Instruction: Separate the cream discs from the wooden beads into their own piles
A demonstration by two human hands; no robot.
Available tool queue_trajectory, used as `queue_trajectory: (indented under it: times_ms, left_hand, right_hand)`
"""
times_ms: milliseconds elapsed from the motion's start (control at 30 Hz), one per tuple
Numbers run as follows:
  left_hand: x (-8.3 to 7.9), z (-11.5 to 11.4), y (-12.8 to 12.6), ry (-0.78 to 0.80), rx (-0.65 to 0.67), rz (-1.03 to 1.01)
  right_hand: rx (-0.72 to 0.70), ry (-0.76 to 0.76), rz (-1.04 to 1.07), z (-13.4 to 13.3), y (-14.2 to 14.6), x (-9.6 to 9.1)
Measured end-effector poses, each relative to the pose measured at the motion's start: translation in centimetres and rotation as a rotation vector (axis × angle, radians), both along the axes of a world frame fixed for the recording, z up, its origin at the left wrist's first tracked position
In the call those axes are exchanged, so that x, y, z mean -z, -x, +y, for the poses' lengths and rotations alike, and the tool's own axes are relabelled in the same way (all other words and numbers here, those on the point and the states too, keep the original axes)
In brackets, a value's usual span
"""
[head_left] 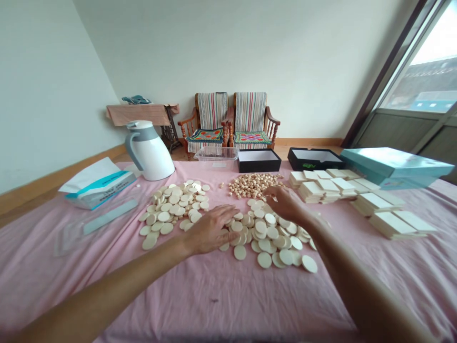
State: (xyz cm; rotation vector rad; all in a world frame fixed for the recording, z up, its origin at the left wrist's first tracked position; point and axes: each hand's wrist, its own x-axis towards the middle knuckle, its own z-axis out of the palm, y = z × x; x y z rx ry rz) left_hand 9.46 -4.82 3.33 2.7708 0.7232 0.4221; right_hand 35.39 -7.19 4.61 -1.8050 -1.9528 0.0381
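The left hand [210,230] hides part of the pale discs [267,238], and the right hand [283,202] curls so its fingers hide whether it holds one. The left forearm [107,290] and right forearm [360,281] run off the bottom edge. Beyond the hands, the small round pieces [252,185] are too small to make out clearly.

Head-worn cam, looks fwd & down, close over L hand [210,229] & R hand [283,202]

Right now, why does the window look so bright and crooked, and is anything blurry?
In the head view, the window glares white and leans, probably from a wide lens stretching the edges. Also in the head view, the left hand and right hand show no obvious blur.
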Motion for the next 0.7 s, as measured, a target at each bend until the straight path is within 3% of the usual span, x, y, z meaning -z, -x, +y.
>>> queue_trajectory:
  times_ms: [167,300,400,500,700]
  left_hand:
    - [-0.1,0.9,-4.9,-0.006,0.082,-0.027]
    - [0.2,3.0,-8.9,-0.002,0.072,0.012]
    - [0.8,4.0,-10.9,0.003,-0.009,0.074]
    - [1.1,4.1,-11.7,0.014,-0.048,0.141]
    - [1.0,3.2,-10.5,0.022,0.059,0.113]
  right_hand:
    - [0.185,0.114,-0.101,1.1,-5.0,1.3]
    - [0.219,0.108,-0.084,1.6,-6.3,2.9]
    - [0.223,0.107,-0.061,1.8,-6.6,3.9]
    - [0.185,0.109,-0.028,1.6,-6.9,4.6]
    - [0.081,0.127,0.042,1.1,-6.9,4.2]
